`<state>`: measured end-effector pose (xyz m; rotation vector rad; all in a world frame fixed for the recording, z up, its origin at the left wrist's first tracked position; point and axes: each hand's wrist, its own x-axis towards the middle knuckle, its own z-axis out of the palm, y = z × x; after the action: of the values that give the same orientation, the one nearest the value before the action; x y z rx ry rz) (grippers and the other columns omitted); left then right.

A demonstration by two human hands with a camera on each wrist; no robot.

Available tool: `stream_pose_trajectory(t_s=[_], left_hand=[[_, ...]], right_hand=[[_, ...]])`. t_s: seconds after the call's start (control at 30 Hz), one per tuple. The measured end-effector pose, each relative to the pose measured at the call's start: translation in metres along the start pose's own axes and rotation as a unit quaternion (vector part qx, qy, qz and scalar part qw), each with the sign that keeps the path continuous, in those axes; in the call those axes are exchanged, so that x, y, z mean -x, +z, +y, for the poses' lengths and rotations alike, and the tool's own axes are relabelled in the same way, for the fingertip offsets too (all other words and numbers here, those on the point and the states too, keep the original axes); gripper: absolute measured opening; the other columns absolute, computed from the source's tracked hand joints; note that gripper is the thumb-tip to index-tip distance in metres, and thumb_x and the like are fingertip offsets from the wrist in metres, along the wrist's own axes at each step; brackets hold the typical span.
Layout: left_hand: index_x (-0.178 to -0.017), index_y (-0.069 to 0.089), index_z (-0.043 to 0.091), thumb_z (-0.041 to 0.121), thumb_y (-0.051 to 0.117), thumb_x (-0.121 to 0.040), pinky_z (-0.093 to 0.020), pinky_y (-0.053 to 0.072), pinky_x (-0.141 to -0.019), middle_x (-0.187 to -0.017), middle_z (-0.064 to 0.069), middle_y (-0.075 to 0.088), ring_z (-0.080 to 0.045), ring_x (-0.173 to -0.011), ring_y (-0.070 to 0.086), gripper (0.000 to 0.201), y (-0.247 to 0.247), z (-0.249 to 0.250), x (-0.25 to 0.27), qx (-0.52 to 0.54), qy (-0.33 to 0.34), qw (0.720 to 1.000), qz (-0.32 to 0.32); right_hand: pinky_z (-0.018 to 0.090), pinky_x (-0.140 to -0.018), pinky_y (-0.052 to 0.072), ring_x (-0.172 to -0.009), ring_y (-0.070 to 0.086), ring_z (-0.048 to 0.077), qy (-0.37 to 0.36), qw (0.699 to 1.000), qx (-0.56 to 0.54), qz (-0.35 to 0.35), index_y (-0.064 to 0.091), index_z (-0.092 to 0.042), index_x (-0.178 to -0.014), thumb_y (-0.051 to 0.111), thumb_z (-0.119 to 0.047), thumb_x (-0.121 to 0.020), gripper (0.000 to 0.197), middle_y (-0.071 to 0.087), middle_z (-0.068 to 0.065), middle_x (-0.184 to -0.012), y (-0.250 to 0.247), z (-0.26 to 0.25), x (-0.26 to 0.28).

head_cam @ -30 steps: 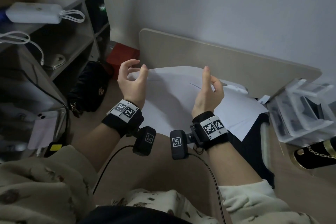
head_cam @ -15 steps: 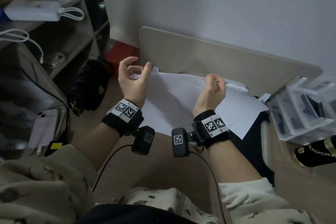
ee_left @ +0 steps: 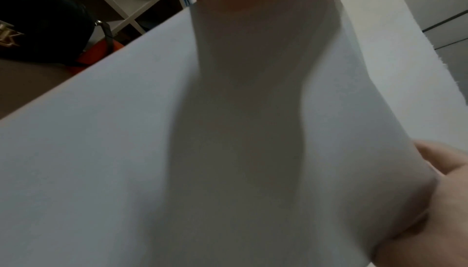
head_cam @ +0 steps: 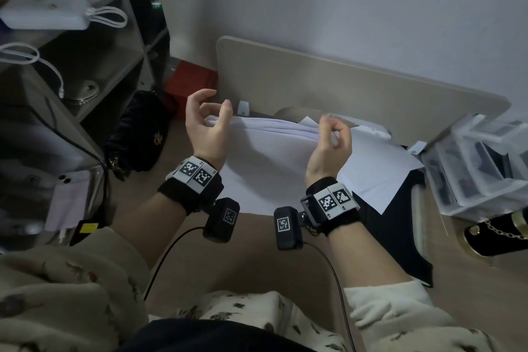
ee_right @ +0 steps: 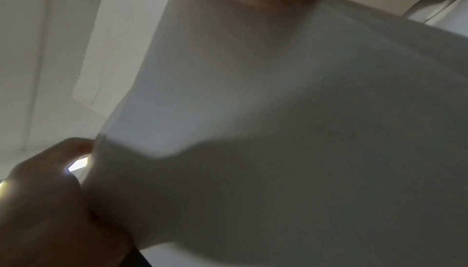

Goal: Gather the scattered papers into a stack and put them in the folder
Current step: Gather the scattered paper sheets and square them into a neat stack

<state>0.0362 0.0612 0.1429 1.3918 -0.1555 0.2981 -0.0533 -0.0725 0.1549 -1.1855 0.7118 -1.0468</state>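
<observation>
A stack of white papers (head_cam: 271, 157) stands tilted on the beige table (head_cam: 314, 80), its lower edge resting near me. My left hand (head_cam: 217, 113) pinches its upper left corner and my right hand (head_cam: 333, 131) grips its upper right edge with curled fingers. In the wrist views the papers (ee_left: 228, 151) (ee_right: 303, 131) fill the picture, with a thumb (ee_left: 443, 175) (ee_right: 50, 201) pressed on the sheet. One more white sheet (head_cam: 380, 171) lies flat to the right, partly over the black folder (head_cam: 400, 237).
A clear plastic drawer box (head_cam: 480, 168) and a black bag with a gold chain (head_cam: 497, 234) stand at the table's right. A grey shelf unit (head_cam: 85, 71) is at the left, with a black handbag (head_cam: 140, 131) and a red box (head_cam: 191, 86) on the floor.
My right hand's fingers went from straight along the paper edge to curled round it. The stack's upper edge has dropped lower and tipped away from me.
</observation>
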Motion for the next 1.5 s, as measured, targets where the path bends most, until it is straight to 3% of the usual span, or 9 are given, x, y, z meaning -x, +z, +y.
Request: stream_pose_trajectory(t_s=[0.17,0.33,0.5,0.63,0.7,0.83,1.0,1.1,1.5], left_hand=[[-0.098,0.052,0.027,0.019,0.062,-0.079,-0.033,0.05,-0.077,-0.073,-0.001,0.06,-0.017,-0.074,0.063,0.023,-0.003,-0.008,-0.002,-0.028,-0.002,1.0,-0.003],[-0.085,0.058,0.021,0.023,0.064,-0.082,-0.021,0.042,-0.057,-0.078,0.002,0.058,-0.003,-0.057,0.052,0.007,0.002,-0.007,-0.002,-0.021,-0.012,1.0,0.011],[-0.044,0.038,0.02,0.029,0.072,-0.081,-0.018,0.029,-0.05,-0.041,0.015,0.031,-0.004,-0.045,0.029,0.051,0.015,-0.001,-0.012,-0.011,-0.042,0.999,0.028],[-0.044,0.031,0.017,0.035,0.074,-0.078,-0.021,0.03,-0.053,-0.043,0.008,0.026,-0.007,-0.046,0.026,0.058,0.019,0.003,-0.019,0.012,-0.074,0.996,0.04],[-0.044,0.031,0.016,0.034,0.075,-0.078,-0.019,0.032,-0.053,-0.042,0.009,0.027,-0.006,-0.045,0.026,0.058,0.021,0.006,-0.022,0.014,-0.083,0.996,0.041],[-0.044,0.031,0.016,0.034,0.076,-0.077,-0.017,0.031,-0.051,-0.038,0.014,0.027,-0.004,-0.044,0.026,0.058,0.024,0.006,-0.022,0.006,-0.078,0.997,0.02],[-0.044,0.03,0.017,0.036,0.076,-0.076,-0.019,0.032,-0.053,-0.044,0.005,0.028,-0.007,-0.045,0.027,0.059,0.024,0.003,-0.023,-0.002,-0.095,0.995,0.041],[-0.044,0.03,0.017,0.038,0.076,-0.075,-0.021,0.034,-0.056,-0.046,0.003,0.029,-0.008,-0.047,0.028,0.059,0.024,0.004,-0.024,-0.002,-0.097,0.994,0.053],[-0.067,0.048,0.022,0.027,0.064,-0.089,-0.012,0.037,-0.063,-0.067,0.01,0.047,0.002,-0.057,0.042,0.027,0.025,-0.006,-0.015,0.013,-0.036,0.997,0.066]], right_hand=[[0.006,-0.057,0.037,-0.048,0.039,-0.002,0.003,1.0,0.016,-0.002,0.059,-0.002,-0.093,0.057,0.003,-0.087,0.008,0.039,-0.003,-0.06,-0.002,0.002,-0.003],[0.008,-0.057,0.038,-0.051,0.04,-0.001,0.001,1.0,0.012,0.008,0.059,-0.007,-0.086,0.059,-0.014,-0.092,0.009,0.042,-0.004,-0.061,0.002,0.006,-0.001],[0.005,-0.064,0.041,-0.058,0.051,-0.012,-0.032,0.999,0.003,-0.009,0.058,-0.006,-0.082,0.062,-0.019,-0.091,0.016,0.053,-0.01,-0.068,0.003,0.001,-0.004],[0.004,-0.07,0.042,-0.065,0.053,-0.014,-0.069,0.993,-0.023,-0.097,0.056,-0.008,-0.093,0.073,-0.038,-0.072,0.04,0.052,-0.01,-0.072,-0.007,-0.008,-0.007],[0.013,-0.073,0.047,-0.074,0.057,-0.003,-0.055,0.988,-0.012,-0.147,0.056,-0.015,-0.101,0.079,-0.042,-0.058,0.056,0.059,-0.006,-0.079,-0.018,-0.003,-0.015],[0.032,-0.092,0.05,-0.105,0.057,0.021,0.003,0.978,0.095,-0.187,0.057,-0.028,-0.108,0.087,-0.023,-0.054,0.062,0.059,0.002,-0.111,-0.043,0.019,-0.022],[0.027,-0.073,0.056,-0.085,0.07,0.013,0.13,0.951,0.058,-0.273,0.061,-0.003,-0.108,0.081,0.006,-0.062,0.05,0.071,0.006,-0.095,-0.064,0.036,-0.015],[0.028,-0.075,0.055,-0.089,0.07,0.015,0.171,0.917,0.119,-0.34,0.069,-0.014,-0.096,0.082,0.002,-0.062,0.04,0.074,0.001,-0.094,-0.073,0.043,-0.014],[0.03,-0.08,0.055,-0.079,0.068,0.009,0.139,0.966,0.133,-0.174,0.067,-0.02,-0.081,0.079,-0.008,-0.075,0.018,0.07,-0.005,-0.084,-0.059,0.064,-0.005]])
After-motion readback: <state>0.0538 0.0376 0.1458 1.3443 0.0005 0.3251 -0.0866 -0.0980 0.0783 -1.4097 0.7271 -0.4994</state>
